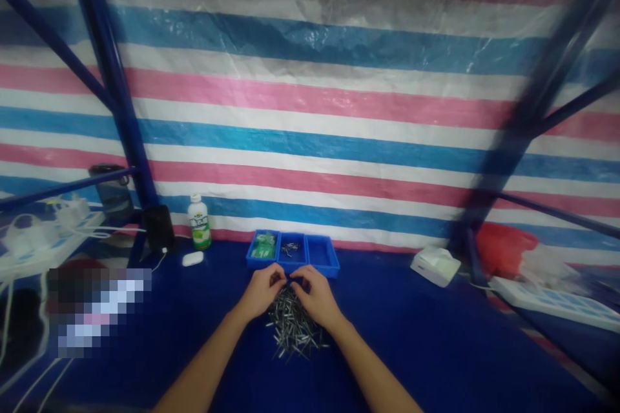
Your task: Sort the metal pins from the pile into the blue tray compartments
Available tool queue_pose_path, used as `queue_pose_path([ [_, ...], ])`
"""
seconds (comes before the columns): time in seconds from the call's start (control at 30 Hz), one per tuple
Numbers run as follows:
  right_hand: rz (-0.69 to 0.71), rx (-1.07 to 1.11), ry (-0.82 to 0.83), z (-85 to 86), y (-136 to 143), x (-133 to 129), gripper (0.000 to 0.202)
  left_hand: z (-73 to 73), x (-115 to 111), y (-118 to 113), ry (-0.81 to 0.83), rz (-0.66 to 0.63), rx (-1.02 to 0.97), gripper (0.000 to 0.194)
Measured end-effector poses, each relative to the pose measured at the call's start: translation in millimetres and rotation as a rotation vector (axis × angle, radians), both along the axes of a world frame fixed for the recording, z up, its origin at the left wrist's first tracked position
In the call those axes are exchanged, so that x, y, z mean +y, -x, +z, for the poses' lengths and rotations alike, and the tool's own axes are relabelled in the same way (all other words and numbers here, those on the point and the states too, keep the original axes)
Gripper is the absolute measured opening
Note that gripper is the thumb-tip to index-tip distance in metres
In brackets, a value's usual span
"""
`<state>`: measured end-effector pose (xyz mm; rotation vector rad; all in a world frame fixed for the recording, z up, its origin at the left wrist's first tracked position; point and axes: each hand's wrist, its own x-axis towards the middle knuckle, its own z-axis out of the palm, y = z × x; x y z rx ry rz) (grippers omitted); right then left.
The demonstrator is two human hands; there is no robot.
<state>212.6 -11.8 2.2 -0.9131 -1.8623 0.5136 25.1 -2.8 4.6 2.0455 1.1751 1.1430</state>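
A heap of thin metal pieces [295, 329] lies on the dark blue table [397, 322]. My left hand [264, 289] is at the heap's upper left, thumb and fingers pinched together. Across from it, my right hand [314, 290] is curled at the upper right, its fingertips close together near the left ones. What either hand holds is too small to make out. Just beyond the hands sits a blue three-part tray [330, 271]. Green-and-white packets [264, 245] fill its left compartment, a few small metal pieces [290, 249] lie in the middle one, and the right compartment shows its bare bottom.
Behind the table hangs a striped sheet [310, 148] between blue posts. A bottle [199, 222], a white case [192, 259] and a black device [159, 228] stand left. Tissues [436, 264], a red bag [506, 248] and a power strip [557, 302] are right.
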Motion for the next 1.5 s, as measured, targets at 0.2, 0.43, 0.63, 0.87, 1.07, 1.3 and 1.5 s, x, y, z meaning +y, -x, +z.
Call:
queue_pose_path([
  [0.2,0.069,-0.022,0.026,-1.7,6.6,-0.6,0.023,-6.8,3.1,-7.3,0.056,-0.044,-0.267,0.013],
  [0.43,0.051,0.047,0.069,-0.3,5.1,-3.7,0.008,-2.0,-4.6,-12.2,0.077,-0.055,-0.308,0.014],
  [0.63,0.016,0.250,0.167,1.2,0.5,5.7,0.020,10.7,-7.6,-3.6,-0.108,0.076,-0.078,0.014],
  [0.87,0.254,0.875,0.546,11.7,-12.9,11.8,0.026,-2.3,8.9,10.2,-0.132,0.246,0.043,0.017],
  [1.07,0.441,1.187,0.736,20.7,-20.9,7.0,0.025,-8.1,12.1,18.4,-0.059,0.272,0.115,0.017],
  [1.3,0.336,1.010,0.913,11.4,-12.5,12.7,0.037,-11.8,15.2,14.5,-0.040,0.229,0.176,0.017],
  [1.5,0.154,0.961,0.910,8.8,-14.9,11.8,0.039,-7.3,8.7,12.6,-0.033,0.194,0.221,0.018],
])
